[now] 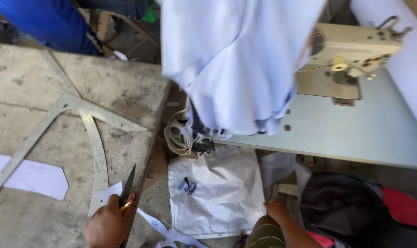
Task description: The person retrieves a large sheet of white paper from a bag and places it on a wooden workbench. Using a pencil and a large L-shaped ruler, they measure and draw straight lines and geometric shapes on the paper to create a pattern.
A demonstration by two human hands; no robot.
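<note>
My left hand (108, 226) is at the bottom left, closed around the handle of dark scissors (127, 184). The blade points up along the edge of the worn cutting table (29, 82). White paper pieces (108, 193) lie just beside this hand. My right hand (275, 210) is low in the middle, down by a white woven sack (217, 193) on the floor. Its fingers are turned away, so I cannot see its grip. A large light blue cloth (236, 59) hangs at the top centre, over the left end of a cream sewing machine (355, 46).
A metal tailor's curve and square (96, 147) lies on the cutting table beside a white paper shape (34, 177). Coiled white cord (178, 138) hangs between the tables. Dark and red cloth (355, 206) is piled at the bottom right. A person in blue (47, 20) stands at the top left.
</note>
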